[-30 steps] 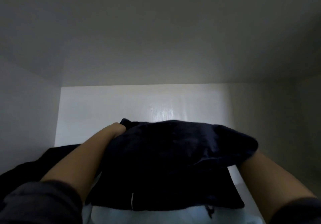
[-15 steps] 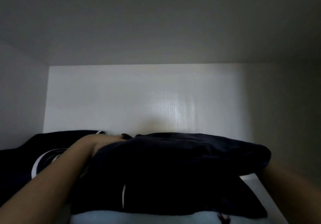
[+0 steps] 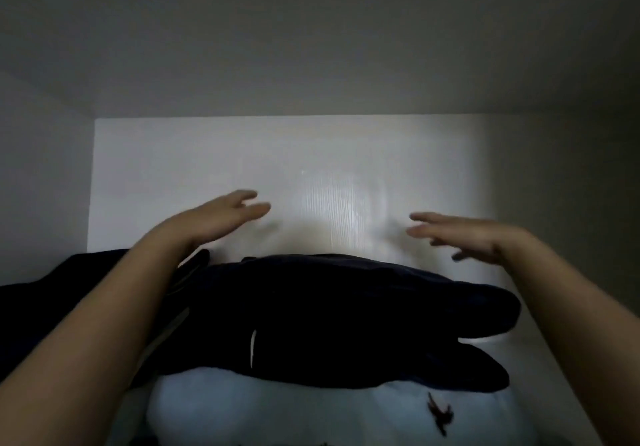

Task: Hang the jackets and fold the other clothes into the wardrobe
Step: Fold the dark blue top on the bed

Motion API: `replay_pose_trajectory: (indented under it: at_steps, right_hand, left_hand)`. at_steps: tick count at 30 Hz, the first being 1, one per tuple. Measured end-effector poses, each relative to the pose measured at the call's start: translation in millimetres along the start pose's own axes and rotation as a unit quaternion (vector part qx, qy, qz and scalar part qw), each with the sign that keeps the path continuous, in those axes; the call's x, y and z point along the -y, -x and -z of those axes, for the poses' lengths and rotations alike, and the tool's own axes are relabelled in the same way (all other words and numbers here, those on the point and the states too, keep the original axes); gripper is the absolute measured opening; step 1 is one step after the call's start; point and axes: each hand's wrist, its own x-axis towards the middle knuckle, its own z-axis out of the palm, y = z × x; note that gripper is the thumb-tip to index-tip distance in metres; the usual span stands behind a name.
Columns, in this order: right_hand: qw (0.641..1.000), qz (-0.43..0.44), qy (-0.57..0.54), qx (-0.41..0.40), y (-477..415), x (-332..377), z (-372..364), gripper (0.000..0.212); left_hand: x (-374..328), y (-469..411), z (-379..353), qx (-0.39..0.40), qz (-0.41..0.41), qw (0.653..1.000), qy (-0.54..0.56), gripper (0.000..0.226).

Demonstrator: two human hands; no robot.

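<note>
The wardrobe (image 3: 180, 175) is filling the view, its white back panel catching a soft glare while the sides and top are sitting in shadow. Inside it, the dark folded garment (image 3: 346, 314) is lying on top of a stack, spreading across most of the compartment's width and bulging a little at its right end. It is resting on a light blue garment (image 3: 294, 407), whose front edge is showing underneath. Another dark pile (image 3: 52, 307) is sitting just beside the stack on the left, partly behind the forearm.

The left hand (image 3: 221, 217) is hovering above the garment's back left corner, fingers stretched out and gripping nothing. The right hand (image 3: 464, 237) is doing the same over the back right, palm down, also free of the cloth.

The garment is looking soft, light and thick, so it is likely sagging wherever it is unsupported; flat palms under or on both side edges are probably serving better than a pinch at one corner.

A thin white mark (image 3: 252, 347) is showing on the dark fold.
</note>
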Motion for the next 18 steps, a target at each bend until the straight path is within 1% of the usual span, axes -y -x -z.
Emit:
replay_pose_trajectory:
  at_steps: [1, 2, 3, 4, 5, 6, 7, 8, 10, 11, 12, 13, 14, 15, 16, 17, 18]
  right_hand:
    - [1.000, 0.022, 0.015, 0.005, 6.5, 21.1, 1.0, 0.052]
    - [0.997, 0.047, 0.050, 0.036, 8.1, 39.9, -7.4, 0.053]
    - [0.988, 0.071, 0.116, 0.078, 10.3, 51.8, -30.7, 0.050]
    - [0.973, 0.083, 0.184, 0.113, 4.1, 55.5, -54.6, 0.048]
    - [0.951, 0.077, 0.259, 0.151, -1.8, 54.1, -79.9, 0.048]
    - [0.937, 0.065, 0.301, 0.165, -10.7, 48.6, -99.8, 0.049]
    - [0.933, 0.067, 0.321, 0.150, -14.9, 46.5, -107.7, 0.051]
    - [0.941, 0.047, 0.308, 0.132, -19.1, 45.0, -107.2, 0.052]
    - [0.960, 0.014, 0.268, 0.074, -19.3, 41.6, -97.0, 0.057]
    - [0.963, 0.004, 0.260, 0.072, -16.2, 40.9, -94.7, 0.059]
    - [0.969, -0.016, 0.233, 0.075, -17.5, 37.2, -93.8, 0.058]
    - [0.977, -0.017, 0.204, 0.068, -15.1, 36.3, -95.2, 0.055]
    - [0.982, -0.014, 0.174, 0.071, -18.0, 39.6, -93.5, 0.053]
    - [0.986, -0.010, 0.152, 0.064, -24.4, 43.2, -87.8, 0.055]
    - [0.985, 0.006, 0.167, 0.044, -32.8, 45.7, -84.0, 0.061]
    - [0.977, 0.014, 0.214, 0.010, -44.5, 46.5, -82.0, 0.074]
    - [0.965, 0.005, 0.262, -0.006, -55.5, 42.8, -85.7, 0.090]
  left_hand:
    - [-16.8, 3.7, -3.5, -0.008, -0.049, 0.999, 0.004, 0.082]
    - [-32.5, 11.7, -15.2, 0.014, -0.083, 0.996, -0.030, 0.072]
    - [-37.9, 18.9, -31.1, 0.042, -0.107, 0.989, -0.094, 0.060]
    - [-32.4, 22.9, -51.7, 0.091, -0.111, 0.978, -0.154, 0.051]
    - [-21.6, 21.2, -73.6, 0.145, -0.091, 0.965, -0.198, 0.048]
    - [-10.6, 21.8, -90.1, 0.181, -0.058, 0.958, -0.216, 0.047]
    - [-2.8, 24.8, -95.9, 0.192, -0.037, 0.956, -0.220, 0.048]
    - [3.8, 25.2, -93.1, 0.191, -0.021, 0.958, -0.212, 0.049]
    - [9.3, 21.3, -77.6, 0.171, -0.012, 0.961, -0.217, 0.054]
    - [9.0, 18.0, -69.9, 0.163, -0.012, 0.963, -0.215, 0.058]
    - [8.9, 12.8, -65.0, 0.165, 0.000, 0.963, -0.214, 0.063]
    - [8.0, 5.8, -63.0, 0.156, 0.010, 0.963, -0.222, 0.065]
    - [6.9, -5.0, -62.1, 0.131, 0.021, 0.964, -0.233, 0.065]
    - [7.2, -18.7, -65.7, 0.090, 0.028, 0.963, -0.253, 0.065]
    - [7.5, -28.8, -70.3, 0.055, 0.033, 0.962, -0.266, 0.064]
    - [10.7, -37.5, -76.8, 0.045, 0.023, 0.958, -0.281, 0.063]
    - [18.5, -42.9, -85.2, 0.084, 0.016, 0.954, -0.286, 0.061]
